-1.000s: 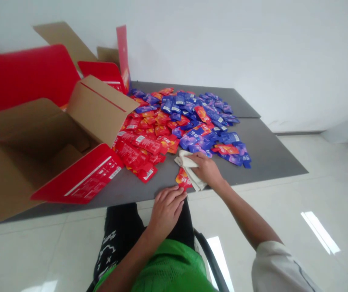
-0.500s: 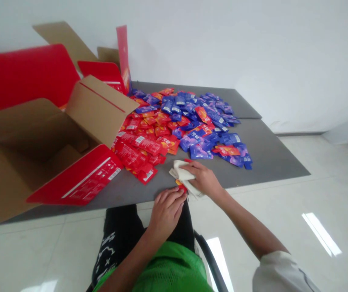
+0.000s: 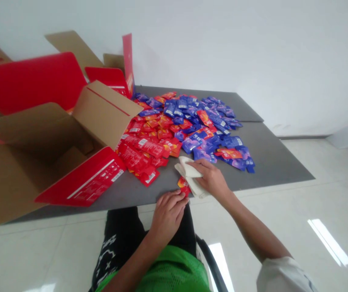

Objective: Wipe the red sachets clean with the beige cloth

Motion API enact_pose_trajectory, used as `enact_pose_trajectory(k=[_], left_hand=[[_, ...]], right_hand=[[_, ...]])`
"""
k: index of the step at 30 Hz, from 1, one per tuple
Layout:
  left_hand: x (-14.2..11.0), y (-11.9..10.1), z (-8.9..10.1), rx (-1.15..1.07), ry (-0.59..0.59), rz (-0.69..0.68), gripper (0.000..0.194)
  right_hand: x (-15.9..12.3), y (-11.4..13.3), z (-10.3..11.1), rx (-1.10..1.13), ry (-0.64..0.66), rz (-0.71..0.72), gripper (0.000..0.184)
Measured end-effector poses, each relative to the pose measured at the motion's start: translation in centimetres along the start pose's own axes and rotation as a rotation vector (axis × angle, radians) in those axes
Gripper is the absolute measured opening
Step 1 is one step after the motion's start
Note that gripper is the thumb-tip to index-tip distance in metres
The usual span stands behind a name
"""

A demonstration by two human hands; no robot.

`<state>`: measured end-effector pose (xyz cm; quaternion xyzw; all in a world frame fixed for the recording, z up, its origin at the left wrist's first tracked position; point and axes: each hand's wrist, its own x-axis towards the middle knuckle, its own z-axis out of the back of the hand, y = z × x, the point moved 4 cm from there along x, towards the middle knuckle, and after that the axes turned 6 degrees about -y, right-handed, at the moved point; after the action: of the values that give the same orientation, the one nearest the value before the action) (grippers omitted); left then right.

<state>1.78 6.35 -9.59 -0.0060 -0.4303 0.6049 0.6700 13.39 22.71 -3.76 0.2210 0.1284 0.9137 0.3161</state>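
Cloth beneath right hand, beside red sachet

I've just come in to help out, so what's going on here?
A person seated at a grey table holds a folded white cloth under their right hand. Their left hand lies at the table edge, fingertips beside a red sachet. Beyond the hands is a loose heap of red and blue sachets, with an open cardboard box with red flaps to its left.
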Motion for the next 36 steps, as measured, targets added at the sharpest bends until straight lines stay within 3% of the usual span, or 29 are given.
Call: enact_pose_trajectory(k=[3,6,13,15,18,21,23,27,29,36], left_hand=[[0.1,0.0,0.0,0.012,-0.002,0.024,0.027],[0.1,0.0,0.0,0.011,-0.003,0.019,0.029],[0.3,-0.2,-0.2,0.046,-0.007,0.028,0.025],[0.7,-0.5,-0.2,0.095,0.034,0.03,0.024],[1.9,-0.8,-0.6,0.209,0.125,0.023,0.033],[3.0,-0.8,-1.3,0.31,0.144,-0.009,0.052],[3.3,-0.7,-2.0,0.36,0.129,-0.067,0.057],[3.3,-0.2,-3.3,0.432,0.156,-0.145,0.057],[3.3,-0.1,-3.4,0.444,0.174,-0.154,0.055],[4.1,-0.5,-1.8,0.338,0.072,-0.19,0.025]], right_hand=[[-1.9,1.8,-1.1,0.071,0.119,0.046,0.053],[-1.7,1.3,-1.9,0.081,0.13,0.023,0.049],[2.7,-3.5,-0.9,-0.033,0.021,-0.065,0.042],[2.5,-3.9,-0.3,-0.001,-0.043,-0.062,0.042],[0.2,-3.7,0.9,0.159,-0.255,-0.056,0.039],[-3.4,-3.9,1.7,0.265,-0.496,-0.164,0.028],[-5.6,-4.6,1.6,0.325,-0.6,-0.318,0.027],[-8.7,-7.0,0.5,0.458,-0.728,-0.763,0.052],[-9.2,-7.9,0.0,0.518,-0.74,-0.885,0.061],[-8.7,-8.4,-0.2,0.577,-0.672,-0.863,0.063]])
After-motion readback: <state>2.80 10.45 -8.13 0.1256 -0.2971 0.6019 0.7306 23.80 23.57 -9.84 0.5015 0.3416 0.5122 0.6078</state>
